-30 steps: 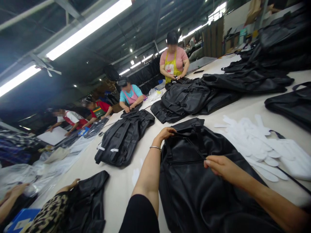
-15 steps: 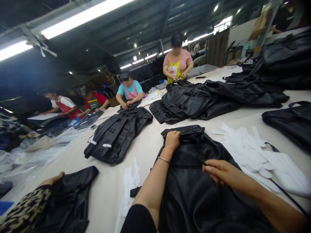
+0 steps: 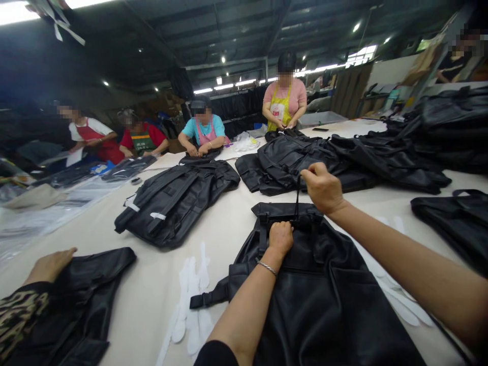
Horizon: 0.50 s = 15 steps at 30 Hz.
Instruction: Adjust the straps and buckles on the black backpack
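On the bench (image 3: 236,223), a black backpack (image 3: 324,300) lies flat. Left hand (image 3: 281,236) presses its top edge, grip curled shut. Right hand (image 3: 323,187) pinches a raised black strap (image 3: 297,195).

A black backpack (image 3: 324,300) lies on the cream table (image 3: 160,284) beside white, seemingly paper strips (image 3: 194,300).

4 co-workers (image 3: 206,133) across table; 1 neighbour's hand (image 3: 49,265) left.

Place: a bag factory floor.
Worktop: one long pale worktop (image 3: 160,300) covered with black bags (image 3: 175,201).
People: aproned workers (image 3: 284,99) line its far left side.
Stock: finished bags piled far right (image 3: 446,127).
Ceiling: bare steel roof, strip lights.
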Available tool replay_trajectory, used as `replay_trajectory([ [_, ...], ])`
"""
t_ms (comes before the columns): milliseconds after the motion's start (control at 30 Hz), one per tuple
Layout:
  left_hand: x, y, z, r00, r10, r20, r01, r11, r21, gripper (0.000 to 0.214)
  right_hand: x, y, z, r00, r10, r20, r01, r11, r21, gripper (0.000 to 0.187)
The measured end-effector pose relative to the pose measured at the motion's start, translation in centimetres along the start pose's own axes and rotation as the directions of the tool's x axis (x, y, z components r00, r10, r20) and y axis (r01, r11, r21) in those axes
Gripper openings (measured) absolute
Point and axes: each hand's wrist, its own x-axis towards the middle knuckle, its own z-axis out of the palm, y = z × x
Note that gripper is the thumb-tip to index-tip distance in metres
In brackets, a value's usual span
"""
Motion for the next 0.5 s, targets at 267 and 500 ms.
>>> replay_trajectory([
  [267, 2.5, -1.7, -1.3, 0.982, -0.130, 0.139, 0.089, 0.958, 0.272, 0.032, -9.9, -0.7, 10.6, 0.860, -0.088, 0.503, -0.055, 0.963, 0.263, 0.026],
  [500, 4.0, 0.3, -1.0, 0.993, -0.115, -0.014, 0.116, 0.965, 0.235, 0.048, -9.0, 0.0, 10.1, 0.627, -0.064, 0.776, -0.064, 0.989, 0.134, 0.028],
])
